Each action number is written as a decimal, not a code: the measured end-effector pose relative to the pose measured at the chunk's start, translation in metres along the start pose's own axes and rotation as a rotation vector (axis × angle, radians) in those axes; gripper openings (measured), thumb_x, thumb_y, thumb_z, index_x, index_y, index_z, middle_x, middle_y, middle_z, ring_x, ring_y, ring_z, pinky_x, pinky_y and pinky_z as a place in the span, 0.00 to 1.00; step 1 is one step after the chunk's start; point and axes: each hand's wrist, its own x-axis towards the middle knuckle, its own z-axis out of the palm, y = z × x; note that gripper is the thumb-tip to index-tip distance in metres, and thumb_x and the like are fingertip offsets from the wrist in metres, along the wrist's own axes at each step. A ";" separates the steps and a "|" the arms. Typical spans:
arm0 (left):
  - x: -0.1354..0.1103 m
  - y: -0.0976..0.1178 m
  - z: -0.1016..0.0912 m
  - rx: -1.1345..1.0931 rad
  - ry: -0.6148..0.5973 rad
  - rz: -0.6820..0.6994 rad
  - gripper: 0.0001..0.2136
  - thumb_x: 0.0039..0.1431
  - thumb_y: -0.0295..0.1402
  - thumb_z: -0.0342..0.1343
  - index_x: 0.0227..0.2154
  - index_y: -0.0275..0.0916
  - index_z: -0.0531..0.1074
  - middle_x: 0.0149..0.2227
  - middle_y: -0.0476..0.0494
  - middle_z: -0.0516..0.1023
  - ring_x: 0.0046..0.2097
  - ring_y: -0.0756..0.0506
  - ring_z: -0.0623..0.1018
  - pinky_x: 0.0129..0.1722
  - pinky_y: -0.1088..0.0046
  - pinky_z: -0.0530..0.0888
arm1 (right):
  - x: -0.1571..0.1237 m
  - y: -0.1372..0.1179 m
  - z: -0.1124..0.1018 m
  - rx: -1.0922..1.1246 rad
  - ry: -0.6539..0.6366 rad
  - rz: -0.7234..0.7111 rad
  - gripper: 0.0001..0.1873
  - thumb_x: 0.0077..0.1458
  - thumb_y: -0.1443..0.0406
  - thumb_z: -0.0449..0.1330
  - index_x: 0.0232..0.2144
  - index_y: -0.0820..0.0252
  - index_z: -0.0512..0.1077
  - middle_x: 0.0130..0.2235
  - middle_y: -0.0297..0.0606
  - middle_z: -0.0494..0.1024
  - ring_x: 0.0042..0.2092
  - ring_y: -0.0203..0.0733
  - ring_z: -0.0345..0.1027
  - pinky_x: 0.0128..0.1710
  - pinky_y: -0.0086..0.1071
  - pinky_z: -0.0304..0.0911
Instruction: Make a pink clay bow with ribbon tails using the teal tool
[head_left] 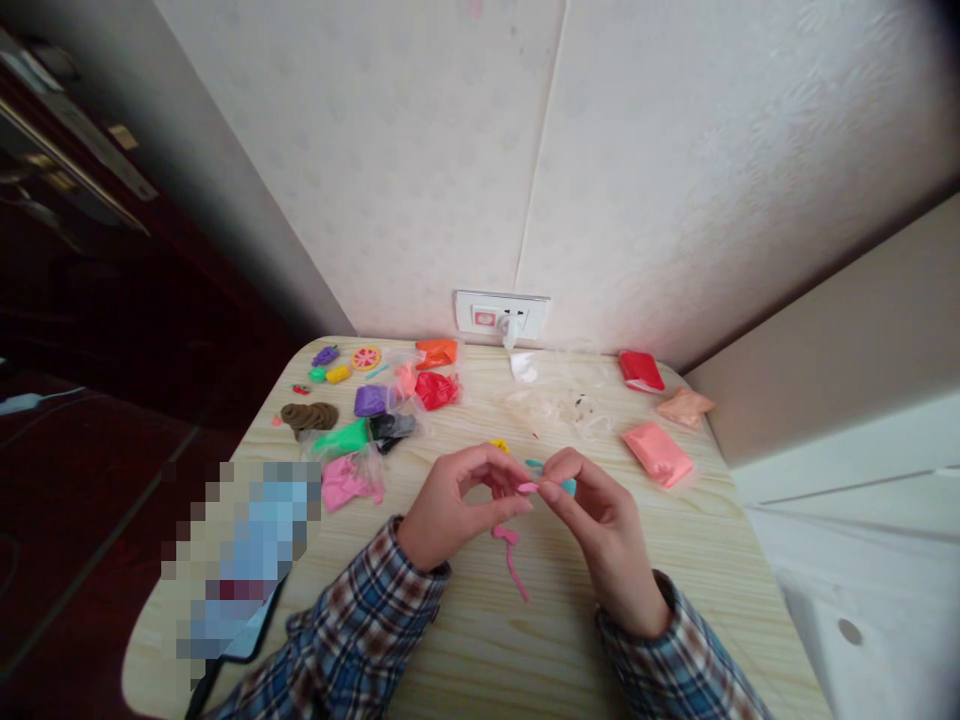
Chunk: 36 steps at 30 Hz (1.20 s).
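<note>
My left hand [472, 500] is closed, its fingertips pinching one end of a small piece of pink clay [528, 488]. Thumb and forefinger of my right hand [596, 520] press on the other end of that piece. Below my hands, a thin pink clay strand [513, 570] lies on the table. Partly hidden behind my right fingers is something turquoise [569, 487], likely clay. A bit of yellow [499, 445] shows just beyond my left hand.
On the wooden table [495, 660], bagged clay packs like the green one [343, 438] lie left. Small clay fruit pieces [366, 358] and a brown coiled shape [309, 416] are behind. Coral packs [658, 455] lie right, a blurred-out phone [251, 560] left, a wall socket [501, 316] behind.
</note>
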 end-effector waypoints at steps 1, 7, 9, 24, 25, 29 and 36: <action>0.000 0.000 0.000 0.029 0.014 0.027 0.08 0.46 0.30 0.64 0.30 0.33 0.74 0.28 0.45 0.76 0.30 0.51 0.74 0.32 0.76 0.71 | -0.001 0.001 0.002 0.036 0.006 0.020 0.09 0.53 0.61 0.59 0.24 0.57 0.68 0.25 0.30 0.68 0.30 0.35 0.62 0.30 0.29 0.58; -0.002 0.002 0.000 0.217 0.066 0.185 0.03 0.52 0.29 0.61 0.28 0.34 0.74 0.28 0.45 0.77 0.30 0.50 0.74 0.31 0.77 0.72 | -0.004 0.004 0.005 0.158 0.014 0.063 0.11 0.52 0.62 0.61 0.21 0.58 0.67 0.23 0.29 0.67 0.28 0.33 0.61 0.28 0.27 0.57; -0.002 0.004 -0.001 0.292 0.083 0.264 0.03 0.52 0.28 0.60 0.29 0.34 0.74 0.27 0.46 0.77 0.30 0.51 0.74 0.31 0.77 0.72 | -0.005 0.004 0.004 0.160 0.006 0.075 0.10 0.52 0.62 0.61 0.21 0.58 0.68 0.23 0.29 0.67 0.28 0.32 0.61 0.28 0.27 0.57; -0.004 0.006 -0.004 0.485 0.117 0.488 0.01 0.54 0.26 0.59 0.30 0.36 0.75 0.28 0.46 0.77 0.30 0.50 0.75 0.31 0.76 0.72 | -0.007 -0.003 -0.005 -0.374 0.001 -0.235 0.08 0.53 0.62 0.60 0.38 0.51 0.71 0.34 0.34 0.73 0.36 0.41 0.66 0.40 0.40 0.55; -0.004 0.006 -0.004 0.482 0.115 0.488 0.01 0.54 0.26 0.59 0.30 0.36 0.75 0.27 0.46 0.77 0.30 0.51 0.75 0.31 0.76 0.72 | -0.007 -0.004 -0.006 -0.451 0.020 -0.281 0.07 0.53 0.63 0.60 0.37 0.51 0.70 0.34 0.34 0.74 0.36 0.41 0.66 0.41 0.41 0.53; -0.003 0.006 -0.002 0.476 0.105 0.496 0.01 0.54 0.27 0.59 0.30 0.36 0.74 0.26 0.47 0.77 0.29 0.51 0.75 0.30 0.77 0.72 | -0.009 -0.007 -0.007 -0.620 0.039 -0.405 0.06 0.55 0.66 0.59 0.37 0.52 0.70 0.33 0.34 0.74 0.37 0.41 0.67 0.39 0.40 0.50; -0.005 0.005 -0.002 0.480 0.097 0.507 0.00 0.53 0.25 0.59 0.29 0.35 0.74 0.26 0.46 0.76 0.29 0.51 0.74 0.31 0.77 0.72 | -0.009 -0.007 -0.007 -0.652 0.057 -0.487 0.08 0.54 0.70 0.60 0.37 0.52 0.70 0.31 0.33 0.74 0.34 0.39 0.67 0.38 0.41 0.49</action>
